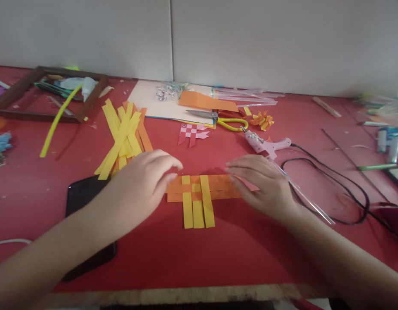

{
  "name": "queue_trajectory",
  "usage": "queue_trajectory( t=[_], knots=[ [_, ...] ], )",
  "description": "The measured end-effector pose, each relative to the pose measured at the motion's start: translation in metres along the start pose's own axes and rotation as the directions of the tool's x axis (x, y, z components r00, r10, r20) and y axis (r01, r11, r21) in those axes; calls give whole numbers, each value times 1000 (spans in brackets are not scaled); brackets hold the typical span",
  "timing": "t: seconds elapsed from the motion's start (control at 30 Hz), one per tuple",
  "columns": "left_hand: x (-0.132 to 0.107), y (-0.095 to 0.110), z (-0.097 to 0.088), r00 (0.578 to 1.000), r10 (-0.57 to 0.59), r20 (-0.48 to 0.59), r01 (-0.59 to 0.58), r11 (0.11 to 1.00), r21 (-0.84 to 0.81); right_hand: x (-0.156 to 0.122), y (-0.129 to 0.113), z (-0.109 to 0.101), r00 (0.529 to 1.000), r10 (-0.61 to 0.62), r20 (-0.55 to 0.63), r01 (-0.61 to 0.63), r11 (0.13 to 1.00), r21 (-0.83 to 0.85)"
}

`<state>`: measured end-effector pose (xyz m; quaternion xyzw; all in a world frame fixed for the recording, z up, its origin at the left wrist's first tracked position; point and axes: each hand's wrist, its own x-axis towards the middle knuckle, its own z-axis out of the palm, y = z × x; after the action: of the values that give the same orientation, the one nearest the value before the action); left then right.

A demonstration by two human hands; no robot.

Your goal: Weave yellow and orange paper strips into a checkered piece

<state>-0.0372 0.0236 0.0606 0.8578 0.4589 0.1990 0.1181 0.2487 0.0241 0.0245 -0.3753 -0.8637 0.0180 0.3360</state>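
A small weave of orange and yellow paper strips [199, 196] lies flat on the red table [218, 258] between my hands. My left hand [143, 185] rests palm down on the left ends of the orange strips, fingers stretched and slightly curled. My right hand [260, 183] lies flat on the right ends of the same strips, fingers extended toward the weave. Three yellow strips hang down toward me from the orange ones. Neither hand grips anything.
A pile of loose yellow and orange strips [123, 135] lies behind my left hand. A black phone [82, 193] sits under my left forearm. Scissors [224, 120], a pink glue gun [266, 144] with its black cord [347, 189], and a small pink woven piece [192, 133] lie behind. A wooden frame [27, 114] is at far left.
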Motion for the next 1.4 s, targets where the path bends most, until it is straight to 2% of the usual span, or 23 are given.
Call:
queue_trajectory(
  t=[0.1,0.2,0.27,0.43,0.63,0.87,1.03,1.4],
  knots=[
    [-2,-17,-7,997,-40,70,36,998,59,0,-14,8,993,-89,81,88,996,17],
    [-3,-26,-3,991,-57,124,46,995,91,1,-28,16,968,-172,185,164,985,61],
    [-3,-24,2,990,-49,133,35,994,106,1,-34,21,943,-209,259,193,977,86],
    [-6,-8,13,969,-35,244,13,996,94,-1,-37,25,880,-274,389,240,961,134],
    [-19,-7,24,994,-7,111,-16,979,204,-2,-37,26,835,-249,491,217,968,123],
    [-21,-11,26,994,23,104,-43,979,202,3,-32,24,730,-252,635,192,968,163],
    [-23,-13,25,993,24,116,-46,980,192,4,-31,22,715,-238,657,161,971,176],
    [-26,-14,24,992,43,119,-68,975,213,4,-30,21,733,-251,632,153,966,207]
  ],
)
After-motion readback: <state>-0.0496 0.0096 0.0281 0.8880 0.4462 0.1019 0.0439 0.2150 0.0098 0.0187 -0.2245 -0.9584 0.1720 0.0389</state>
